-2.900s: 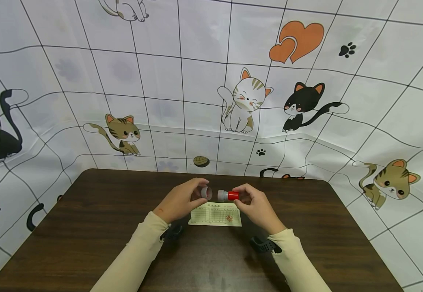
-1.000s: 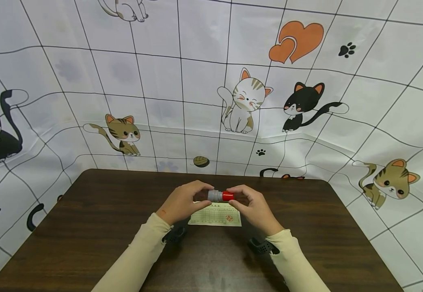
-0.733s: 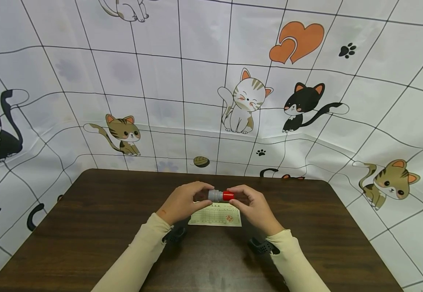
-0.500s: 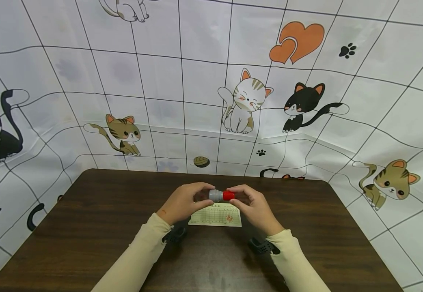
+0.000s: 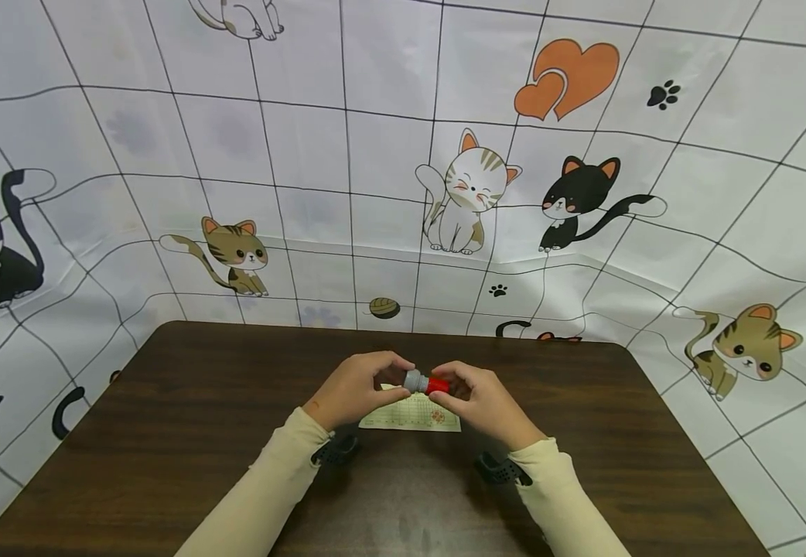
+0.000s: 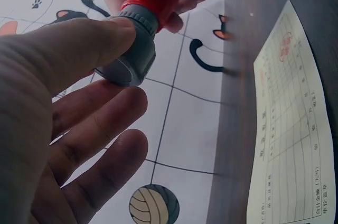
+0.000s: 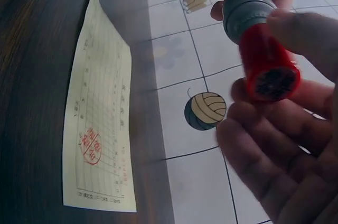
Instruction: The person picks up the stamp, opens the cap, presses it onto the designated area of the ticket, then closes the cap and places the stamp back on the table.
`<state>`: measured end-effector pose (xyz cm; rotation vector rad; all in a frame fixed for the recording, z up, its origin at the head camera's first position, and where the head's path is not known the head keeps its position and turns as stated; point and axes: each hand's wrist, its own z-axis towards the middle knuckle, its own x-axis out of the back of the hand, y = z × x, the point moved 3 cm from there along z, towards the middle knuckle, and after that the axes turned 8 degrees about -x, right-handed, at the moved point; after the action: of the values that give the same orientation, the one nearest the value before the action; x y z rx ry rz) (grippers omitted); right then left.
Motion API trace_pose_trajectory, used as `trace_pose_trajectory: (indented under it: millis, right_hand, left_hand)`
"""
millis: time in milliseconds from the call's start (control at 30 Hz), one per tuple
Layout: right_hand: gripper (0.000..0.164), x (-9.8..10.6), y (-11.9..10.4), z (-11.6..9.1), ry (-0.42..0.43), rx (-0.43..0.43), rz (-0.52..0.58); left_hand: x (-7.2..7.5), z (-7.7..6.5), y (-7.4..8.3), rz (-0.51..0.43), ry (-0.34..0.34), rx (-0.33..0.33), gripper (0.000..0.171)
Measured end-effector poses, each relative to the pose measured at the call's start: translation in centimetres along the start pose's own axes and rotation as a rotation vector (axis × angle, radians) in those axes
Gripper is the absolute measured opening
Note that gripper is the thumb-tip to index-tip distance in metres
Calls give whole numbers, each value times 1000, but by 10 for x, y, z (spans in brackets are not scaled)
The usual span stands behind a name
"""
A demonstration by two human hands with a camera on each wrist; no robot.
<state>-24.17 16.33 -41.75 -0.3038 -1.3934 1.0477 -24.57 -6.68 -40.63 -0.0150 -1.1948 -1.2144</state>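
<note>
A small stamp with a red body [image 5: 438, 385] and a grey cap [image 5: 414, 381] is held above the table, its red end tilted slightly downward. My left hand [image 5: 357, 391] pinches the grey cap between thumb and fingers; in the left wrist view the other fingers are spread below the cap [image 6: 129, 57]. My right hand [image 5: 490, 401] grips the red body, whose round dark end [image 7: 274, 83] faces the right wrist camera. The cap sits on the stamp. Beneath the hands lies a pale green printed slip [image 5: 410, 416] bearing a red round seal mark [image 7: 91, 147].
The dark brown wooden table [image 5: 201, 449] extends around the slip. Behind it hangs a white cloth [image 5: 375, 155] with grid lines and cartoon cats. Dark bands [image 5: 503, 469] circle both wrists near the cream sleeves.
At first the cap was apart from the stamp in my left hand; it then came onto the stamp. Since half a second ago, the stamp has tilted, its red end lower, and my right hand has dropped slightly.
</note>
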Motion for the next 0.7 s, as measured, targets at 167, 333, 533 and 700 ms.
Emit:
trace_pose_trajectory:
  millis: [167, 333, 533, 700]
  right_hand:
    - [27, -1, 0, 1, -41, 22, -9]
    - [29, 0, -2, 1, 0, 25, -66]
    - [32, 3, -6, -1, 81, 88, -208]
    - [33, 3, -10, -2, 156, 143, -286]
  left_hand:
    - [-1, -1, -1, 14, 8, -8, 35]
    - [0, -2, -1, 44, 20, -18, 38]
    - [2, -3, -2, 129, -11, 16, 49]
    - [3, -2, -1, 214, -27, 24, 49]
